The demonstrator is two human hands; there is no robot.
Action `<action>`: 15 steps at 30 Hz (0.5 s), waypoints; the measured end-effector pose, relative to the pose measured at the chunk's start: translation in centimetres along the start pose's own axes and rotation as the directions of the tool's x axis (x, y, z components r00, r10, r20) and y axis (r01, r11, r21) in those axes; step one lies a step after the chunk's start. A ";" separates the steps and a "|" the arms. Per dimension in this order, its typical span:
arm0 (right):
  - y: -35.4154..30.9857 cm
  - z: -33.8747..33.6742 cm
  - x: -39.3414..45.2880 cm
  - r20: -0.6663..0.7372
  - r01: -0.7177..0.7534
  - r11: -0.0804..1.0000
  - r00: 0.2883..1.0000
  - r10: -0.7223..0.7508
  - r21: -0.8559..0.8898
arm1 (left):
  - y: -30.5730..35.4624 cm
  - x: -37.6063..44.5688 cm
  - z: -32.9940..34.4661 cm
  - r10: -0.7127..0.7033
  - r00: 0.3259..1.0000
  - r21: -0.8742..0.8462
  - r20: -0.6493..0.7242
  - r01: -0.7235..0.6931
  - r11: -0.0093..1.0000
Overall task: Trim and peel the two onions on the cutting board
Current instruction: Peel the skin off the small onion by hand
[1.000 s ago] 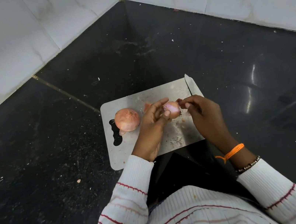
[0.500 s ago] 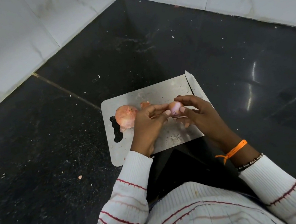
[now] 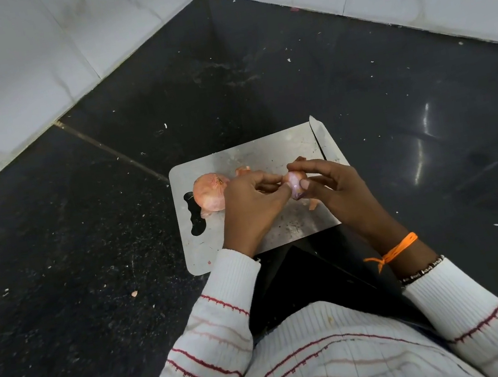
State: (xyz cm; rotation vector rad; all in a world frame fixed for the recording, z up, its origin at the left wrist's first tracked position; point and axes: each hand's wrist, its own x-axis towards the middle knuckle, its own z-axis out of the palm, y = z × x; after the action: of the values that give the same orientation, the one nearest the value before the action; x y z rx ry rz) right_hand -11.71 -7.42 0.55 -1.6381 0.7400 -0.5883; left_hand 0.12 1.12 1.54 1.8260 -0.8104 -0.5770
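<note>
Step in hand: peeling of the first onion. The smaller onion (image 3: 295, 185) was held just above the cutting board (image 3: 256, 158), between both hands. Its exposed surface was pale pink and glossy, which suggested that most of the dry skin was already off. The left hand (image 3: 253, 210) was curled, its fingertips pressed against the left side of the smaller onion. The right hand (image 3: 336, 189) pinched the same onion from the right, thumb against the near face and index finger arched over the top. Whether a strip of skin lay under the right fingertips could not be determined.

The second onion (image 3: 209, 193) rested on the left part of the cutting board, beside the handle cut-out, touching the back of the left hand or lying just beside it. It retained its papery orange skin and appeared untouched. Loose skin fragments (image 3: 313, 205) lay on the board near the right hand, and another piece (image 3: 243, 170) lay behind the left hand. A knife blade (image 3: 322, 141) lay along the right edge of the board. The board sat on the dark counter (image 3: 87, 246).

Assessment: the task was roughly at its midpoint. The next move probably called for stripping any remaining skin, setting the peeled onion down clear of the scraps, then taking up the knife for the second onion.
</note>
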 end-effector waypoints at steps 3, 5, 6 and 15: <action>-0.2 0.1 -0.1 0.004 0.023 0.999 1.000 -0.023 -0.023 | 0.0 0.0 0.0 0.037 0.999 0.023 0.003 -0.038 0.999; -0.2 0.0 -0.1 0.002 0.029 0.999 1.000 -0.029 -0.034 | 0.0 0.0 0.0 0.054 0.999 0.037 0.005 -0.054 0.998; -0.1 0.0 -0.1 0.007 0.028 0.999 1.000 -0.028 -0.031 | 0.0 0.0 0.0 0.064 0.998 0.041 0.006 -0.064 0.997; 0.6 0.0 0.1 0.003 0.035 0.999 0.999 -0.035 -0.010 | -0.1 0.0 0.2 0.119 0.993 0.046 -0.017 -0.118 0.992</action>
State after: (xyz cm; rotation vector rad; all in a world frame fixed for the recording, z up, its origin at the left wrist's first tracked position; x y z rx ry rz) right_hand -11.72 -7.58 0.00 -1.6637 0.7145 -0.6072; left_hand -0.02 1.06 1.33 1.8077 -0.9191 -0.4672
